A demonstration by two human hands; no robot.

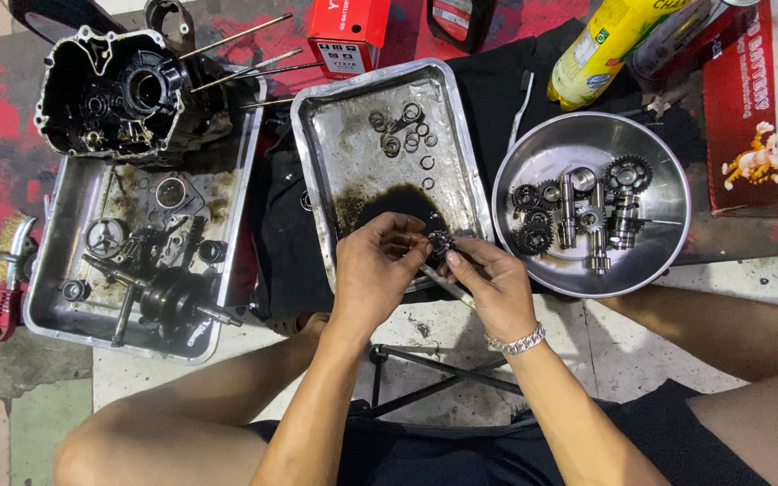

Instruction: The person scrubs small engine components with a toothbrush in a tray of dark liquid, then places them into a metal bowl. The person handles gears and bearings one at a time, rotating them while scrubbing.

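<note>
Hands meet over steel tray's [317, 153] near edge: left hand [375, 265], right hand [488, 283] grip small gear [438, 241]; bowl [533, 144] just beside.

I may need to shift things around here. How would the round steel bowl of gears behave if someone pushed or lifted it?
The round steel bowl would probably feel heavy for its size, since it holds several metal gears and shafts. Its smooth, shiny wall looks slippery, perhaps oily. If tilted, the loose parts would likely slide or roll to one side and clatter.
</note>
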